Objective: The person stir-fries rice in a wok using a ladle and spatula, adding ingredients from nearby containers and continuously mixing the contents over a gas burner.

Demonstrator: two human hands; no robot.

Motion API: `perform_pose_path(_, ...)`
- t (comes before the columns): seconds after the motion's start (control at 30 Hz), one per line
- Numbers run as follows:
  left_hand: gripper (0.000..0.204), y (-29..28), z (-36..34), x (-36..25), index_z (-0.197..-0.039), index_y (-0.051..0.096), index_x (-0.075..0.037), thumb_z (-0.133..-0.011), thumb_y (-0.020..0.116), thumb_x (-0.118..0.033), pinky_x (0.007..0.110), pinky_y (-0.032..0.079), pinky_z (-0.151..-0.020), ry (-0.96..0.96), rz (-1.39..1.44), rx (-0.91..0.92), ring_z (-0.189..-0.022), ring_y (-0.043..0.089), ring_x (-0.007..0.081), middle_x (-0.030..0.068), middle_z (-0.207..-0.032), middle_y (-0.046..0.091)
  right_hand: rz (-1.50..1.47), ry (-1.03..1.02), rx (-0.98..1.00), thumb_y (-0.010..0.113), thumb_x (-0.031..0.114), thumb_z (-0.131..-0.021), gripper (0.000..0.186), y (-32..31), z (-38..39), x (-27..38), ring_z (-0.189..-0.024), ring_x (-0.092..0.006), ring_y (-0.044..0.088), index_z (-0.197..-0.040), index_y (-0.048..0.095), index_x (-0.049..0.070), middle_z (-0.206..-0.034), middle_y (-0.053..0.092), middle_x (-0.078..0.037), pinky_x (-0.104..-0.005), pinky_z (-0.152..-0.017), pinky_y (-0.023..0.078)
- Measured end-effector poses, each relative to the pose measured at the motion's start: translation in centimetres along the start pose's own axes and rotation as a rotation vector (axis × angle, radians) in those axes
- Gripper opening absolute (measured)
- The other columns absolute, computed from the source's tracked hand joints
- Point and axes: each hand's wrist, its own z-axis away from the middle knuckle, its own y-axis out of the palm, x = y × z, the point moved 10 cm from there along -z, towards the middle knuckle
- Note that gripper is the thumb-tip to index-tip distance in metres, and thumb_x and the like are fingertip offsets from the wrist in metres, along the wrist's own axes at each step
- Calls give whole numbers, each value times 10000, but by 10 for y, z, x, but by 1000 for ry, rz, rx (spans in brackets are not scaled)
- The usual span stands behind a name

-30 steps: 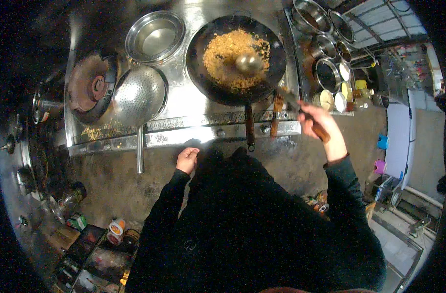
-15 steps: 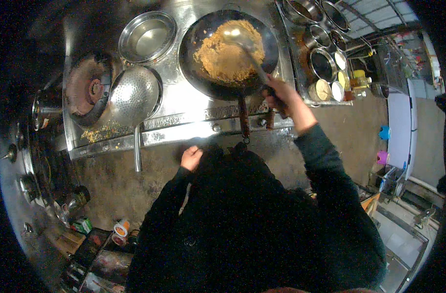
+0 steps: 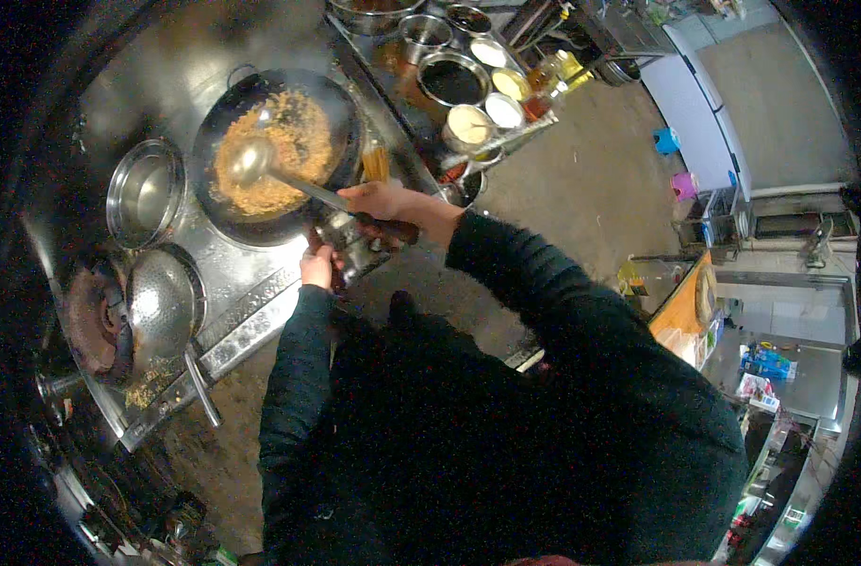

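Observation:
A dark wok [image 3: 204, 203] sits on the steel stove with grainy golden-orange food [image 3: 294, 132] spread in it. My right hand [image 3: 385, 206] is closed round the dark handle of a long metal ladle [image 3: 310, 188]. The ladle's bowl [image 3: 250, 160] rests in the food near the wok's middle. At the wok's near side, my left hand [image 3: 318, 268] is closed on the wok's handle [image 3: 339, 281], its fingers partly hidden.
Left of the wok stand a steel basin [image 3: 115, 203] of liquid and a perforated strainer [image 3: 162, 302] with a long handle. A burner [image 3: 96, 321] lies beyond. At the right, a side counter holds several seasoning bowls [image 3: 502, 110] and bottles [image 3: 544, 80].
The view has turned rightward. My left hand has risen from in front of my body to the wok's handle. The food is more spread out and looks more orange; my right hand still holds the ladle.

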Motion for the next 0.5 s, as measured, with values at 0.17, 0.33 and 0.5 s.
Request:
perform_pose_path(0.17, 96, -20, 146, -15, -733, 521, -41, -805, 520, -104, 273, 405, -399, 133, -98, -31, -425, 489, 142, 58, -591, 535, 1417, -260, -236, 535, 191, -870, 453, -94, 87, 16, -704, -347, 629, -1310, 441, 136, -778, 613, -202, -460, -611, 487)
perform_pose_path(0.33, 134, 4, 204, 8, -728, 529, -87, -820, 534, -185, 306, 396, -461, -124, -183, 99, -462, 498, 166, 42, -557, 524, 1500, -265, -257, 557, 98, -816, 555, -94, 150, 95, -802, -336, 632, -1353, 446, 185, -897, 631, -178, -437, -682, 504)
perform_pose_path(0.5, 247, 14, 122, -42, -659, 580, -30, -804, 531, -224, 348, 391, -432, 222, -220, -130, -427, 513, 185, 65, -542, 578, 1701, -384, -182, 547, 41, -769, 578, -34, 143, 120, -791, -369, 616, -1330, 471, 156, -891, 624, -201, -449, -668, 493)
